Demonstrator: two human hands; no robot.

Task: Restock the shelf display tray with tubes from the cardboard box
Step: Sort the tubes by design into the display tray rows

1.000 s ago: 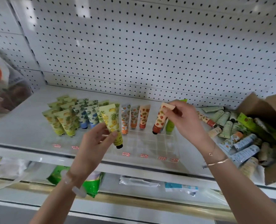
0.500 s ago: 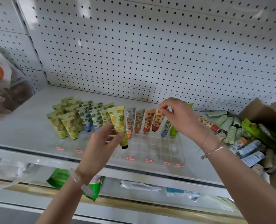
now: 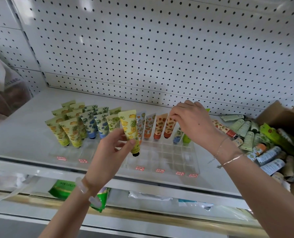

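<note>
White shelf (image 3: 22,134), front edge nearest me. Left hand (image 3: 108,152) pinches a yellow pineapple tube (image 3: 128,127), cap down, above the clear display tray (image 3: 168,160). Beyond it, right hand (image 3: 192,122) pinches the crimped top of an orange tube (image 3: 170,125) standing in the back row. Cardboard box (image 3: 280,115) lies tipped at far right beside spilled tubes (image 3: 246,129). Risk: seated tubes lean close together, so a sideways nudge on release could topple neighbours.

No legible text anywhere.
</note>
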